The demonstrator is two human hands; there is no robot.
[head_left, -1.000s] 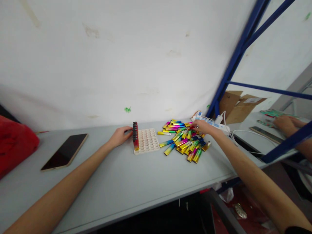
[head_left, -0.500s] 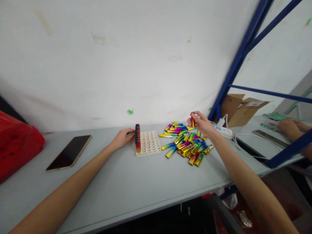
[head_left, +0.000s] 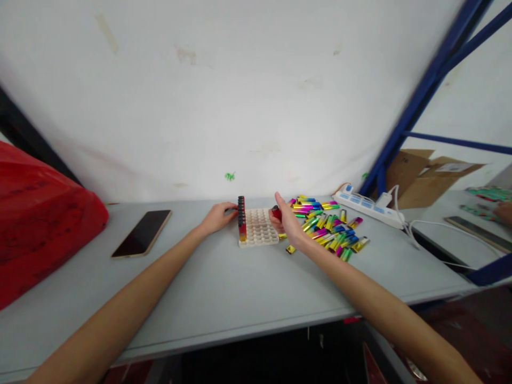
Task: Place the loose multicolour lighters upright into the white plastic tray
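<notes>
A white tray [head_left: 262, 239] with rows of round holes lies on the table. Along its left side stands a row of red-and-gold lighters [head_left: 242, 226] with black tops. My left hand [head_left: 218, 217] is closed at the tray's left edge, its fingertips partly hidden behind the upright row. Over the tray's right side, my right hand [head_left: 288, 224] grips a red lighter [head_left: 276, 212] with a dark top, thumb raised. Much of this lighter is covered by the fingers. Just right of that hand lies a loose pile of shiny multicoloured lighters [head_left: 332, 232].
A phone [head_left: 142, 234] lies to the left, beside a red plastic bag [head_left: 44, 218]. At the back right are a white power strip [head_left: 370, 208] with cables, a blue metal frame [head_left: 416, 106] and a cardboard box [head_left: 436, 178]. Another person's hand [head_left: 504, 212] shows at the far right.
My right hand has moved left from above the pile to the tray, carrying the red lighter. My left hand stays by the tray. The view has turned slightly left.
</notes>
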